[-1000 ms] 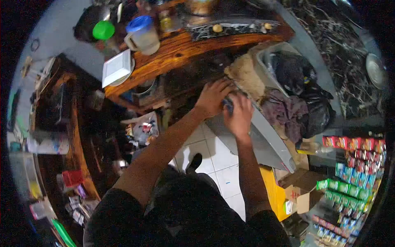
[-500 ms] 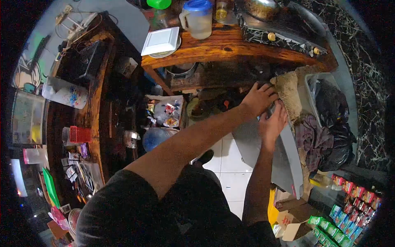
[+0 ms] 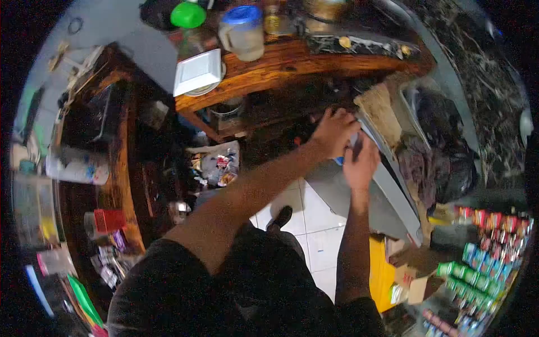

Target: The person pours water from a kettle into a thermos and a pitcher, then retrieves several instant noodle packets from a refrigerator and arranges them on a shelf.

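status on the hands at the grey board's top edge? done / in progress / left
Done: nothing visibly finished. In hand: left hand and right hand are both at the top edge of the grey board, with a small blue thing between them; the grip is too blurred to judge. Left: the board is not yet lifted clear.

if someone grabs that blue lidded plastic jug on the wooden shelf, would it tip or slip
The jug looks tall for its base, so a sideways push might tip it. Its side handle should give a secure grip. It seems translucent plastic, so probably light unless full; the fill level is unclear.
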A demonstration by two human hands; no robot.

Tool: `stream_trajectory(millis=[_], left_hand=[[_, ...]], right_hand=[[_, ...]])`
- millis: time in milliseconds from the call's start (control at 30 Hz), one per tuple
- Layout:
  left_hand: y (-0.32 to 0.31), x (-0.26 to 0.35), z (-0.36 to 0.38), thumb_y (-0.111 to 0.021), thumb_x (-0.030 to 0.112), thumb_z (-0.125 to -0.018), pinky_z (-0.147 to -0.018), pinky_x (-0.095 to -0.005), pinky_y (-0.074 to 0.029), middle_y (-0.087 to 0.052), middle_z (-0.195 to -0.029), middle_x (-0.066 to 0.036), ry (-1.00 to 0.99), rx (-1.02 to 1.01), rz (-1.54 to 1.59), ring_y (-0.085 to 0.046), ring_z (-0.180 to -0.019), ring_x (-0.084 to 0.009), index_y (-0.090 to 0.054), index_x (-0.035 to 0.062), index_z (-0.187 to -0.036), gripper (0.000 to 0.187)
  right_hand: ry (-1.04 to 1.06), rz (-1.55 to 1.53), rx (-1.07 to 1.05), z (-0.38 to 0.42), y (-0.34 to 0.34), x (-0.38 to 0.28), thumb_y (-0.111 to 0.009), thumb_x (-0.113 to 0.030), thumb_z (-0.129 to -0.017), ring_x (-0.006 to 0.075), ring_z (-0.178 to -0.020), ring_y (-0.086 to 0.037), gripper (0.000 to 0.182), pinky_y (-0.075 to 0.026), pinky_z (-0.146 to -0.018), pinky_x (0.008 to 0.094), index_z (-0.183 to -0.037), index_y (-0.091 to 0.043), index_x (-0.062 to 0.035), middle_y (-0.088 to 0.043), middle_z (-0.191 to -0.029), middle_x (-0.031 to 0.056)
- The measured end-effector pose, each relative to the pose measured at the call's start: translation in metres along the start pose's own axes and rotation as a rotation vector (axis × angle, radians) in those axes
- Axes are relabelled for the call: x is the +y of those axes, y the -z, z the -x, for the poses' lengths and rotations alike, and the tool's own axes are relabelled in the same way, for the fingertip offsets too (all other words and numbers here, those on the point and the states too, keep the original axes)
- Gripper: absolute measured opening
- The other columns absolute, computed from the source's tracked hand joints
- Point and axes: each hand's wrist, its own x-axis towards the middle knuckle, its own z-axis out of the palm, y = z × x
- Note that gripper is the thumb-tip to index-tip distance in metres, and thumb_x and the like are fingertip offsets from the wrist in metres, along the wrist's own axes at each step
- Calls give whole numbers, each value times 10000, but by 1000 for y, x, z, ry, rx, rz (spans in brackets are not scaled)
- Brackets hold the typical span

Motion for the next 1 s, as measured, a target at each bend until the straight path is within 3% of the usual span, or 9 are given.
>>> stream_trajectory(millis=[100,233,367,433,567,633,700,733,1000], left_hand=[[31,-15,43,-765,214,-581,-971,-464,-378,-539,-1182,-81,-129,-22,134,-463,-1161,-297,-591,120,-1122,576],[54,-47,95,-679,138,-760,-894,-425,-450,-630,-1085,-114,-180,-208,781,-595,-1018,-288,-621,90,-1099,347],[62,-73,144,-612,82,-844,-844,-373,-479,-661,-1052,-108,-100,-280,956,-633,-967,-248,-627,64,-1087,245],[45,-92,163,-578,15,-874,-923,-342,-453,-650,-1093,-102,-8,-372,1063,-597,-1071,-205,-625,19,-1087,218],[18,-103,189,-589,17,-869,-926,-334,-451,-647,-1104,-79,9,-517,1084,-591,-1081,-180,-631,39,-1085,222],[16,-95,192,-579,3,-867,-918,-326,-451,-642,-1107,-57,-15,-564,1118,-589,-1071,-168,-636,62,-1084,232],[13,-84,193,-569,-20,-853,-896,-310,-454,-641,-1107,-33,-19,-614,1132,-591,-1054,-154,-638,74,-1088,262],[8,-78,192,-565,-28,-846,-886,-307,-456,-642,-1102,-29,-26,-636,1134,-592,-1037,-149,-638,73,-1089,273],[-12,-21,187,-533,-57,-811,-808,-276,-477,-667,-1052,-45,-101,-730,1142,-612,-909,-124,-635,45,-1076,302]], right_hand=[[-57,-77,21,24,9,-21,-578,-179,-847,379,-1084,-529,393,-363,-949,485,-1223,-525,-78,-592,-1136,175],[-131,-155,23,67,22,-49,-547,-195,-906,371,-956,-582,336,-419,-891,435,-1216,-529,-65,-629,-1002,164],[-405,-293,-62,118,44,-77,-491,-216,-960,323,-902,-595,293,-431,-862,398,-1216,-550,-89,-627,-900,138],[-426,-390,-63,144,51,-80,-478,-245,-969,308,-889,-593,307,-432,-858,376,-1225,-555,-94,-621,-895,134],[-484,-552,6,189,72,-87,-344,-344,-1027,204,-946,-590,435,-423,-906,330,-1230,-493,11,-650,-973,114],[-558,-527,29,210,83,-90,-289,-401,-1032,214,-974,-579,513,-403,-935,342,-1256,-467,24,-642,-984,135],[-614,-752,157,225,95,-95,-260,-444,-1030,220,-965,-577,560,-394,-945,353,-1264,-463,23,-635,-968,153],[-628,-726,185,231,105,-98,-236,-449,-1030,205,-947,-576,572,-424,-882,328,-1255,-470,23,-656,-983,153],[-738,-705,342,304,158,-88,-208,-531,-1011,200,-885,-582,663,-443,-828,327,-1267,-478,18,-663,-937,150]])
